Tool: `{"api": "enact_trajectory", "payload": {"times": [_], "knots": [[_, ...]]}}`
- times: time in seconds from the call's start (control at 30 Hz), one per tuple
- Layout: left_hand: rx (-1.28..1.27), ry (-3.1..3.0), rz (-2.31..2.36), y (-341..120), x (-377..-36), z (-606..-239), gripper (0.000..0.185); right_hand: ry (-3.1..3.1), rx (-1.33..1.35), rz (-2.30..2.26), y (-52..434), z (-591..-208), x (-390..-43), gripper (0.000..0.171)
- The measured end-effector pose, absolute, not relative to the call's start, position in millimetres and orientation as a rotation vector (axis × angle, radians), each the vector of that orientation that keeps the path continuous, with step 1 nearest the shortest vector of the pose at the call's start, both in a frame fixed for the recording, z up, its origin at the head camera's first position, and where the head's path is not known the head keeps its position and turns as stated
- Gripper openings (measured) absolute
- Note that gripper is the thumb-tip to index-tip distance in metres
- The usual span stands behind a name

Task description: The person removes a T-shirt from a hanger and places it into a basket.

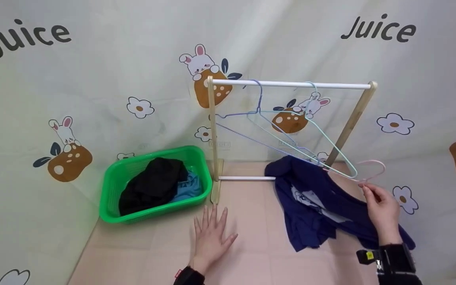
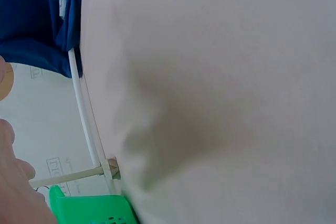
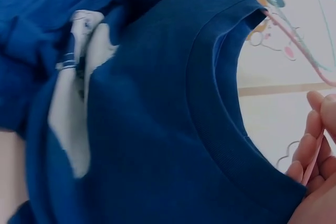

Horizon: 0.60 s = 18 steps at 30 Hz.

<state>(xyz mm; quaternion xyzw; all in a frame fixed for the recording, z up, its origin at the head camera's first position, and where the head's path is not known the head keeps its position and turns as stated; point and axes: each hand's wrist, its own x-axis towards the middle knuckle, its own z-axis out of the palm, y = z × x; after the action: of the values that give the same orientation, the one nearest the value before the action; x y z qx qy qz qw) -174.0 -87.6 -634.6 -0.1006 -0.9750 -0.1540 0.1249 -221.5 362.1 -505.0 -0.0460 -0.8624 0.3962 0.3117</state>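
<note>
My right hand [image 1: 384,210] pinches a pink hanger [image 1: 377,162] just below its hook. From that hanger hangs a navy blue shirt [image 1: 311,206] with a pale print, its wide round neckline showing in the right wrist view, where the right hand [image 3: 317,156] is beside the collar [image 3: 210,108]. My left hand [image 1: 212,241] has its fingers straight and spread, holding nothing, in front of the rack's left foot. A blue hanger [image 1: 259,99] and a mint green hanger [image 1: 325,132] hang on the rack's white top bar [image 1: 283,84]. Part of the pink hanger is hidden inside the shirt.
A green basket [image 1: 111,186] stands left of the rack, with a black garment [image 1: 152,186] and a blue cloth [image 1: 188,186] in it. The rack's wooden right post [image 1: 352,118] rises behind the shirt. A printed curtain [image 1: 105,71] surrounds the pinkish floor surface [image 1: 141,253].
</note>
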Motion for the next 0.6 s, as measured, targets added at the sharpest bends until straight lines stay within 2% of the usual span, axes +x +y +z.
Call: {"api": "enact_trajectory", "payload": {"times": [0.23, 0.6], "knots": [[-0.302, -2.829, -0.478, -83.0, -175.2, -629.8, 0.079, -2.201, 0.117, 1.087, 356.7, -530.8, -213.3, 0.011], [-0.410, -2.715, -0.548, -60.4, -182.7, -607.1, 0.083, -2.174, 0.647, 0.970, 319.8, -553.1, -211.9, 0.031]]}}
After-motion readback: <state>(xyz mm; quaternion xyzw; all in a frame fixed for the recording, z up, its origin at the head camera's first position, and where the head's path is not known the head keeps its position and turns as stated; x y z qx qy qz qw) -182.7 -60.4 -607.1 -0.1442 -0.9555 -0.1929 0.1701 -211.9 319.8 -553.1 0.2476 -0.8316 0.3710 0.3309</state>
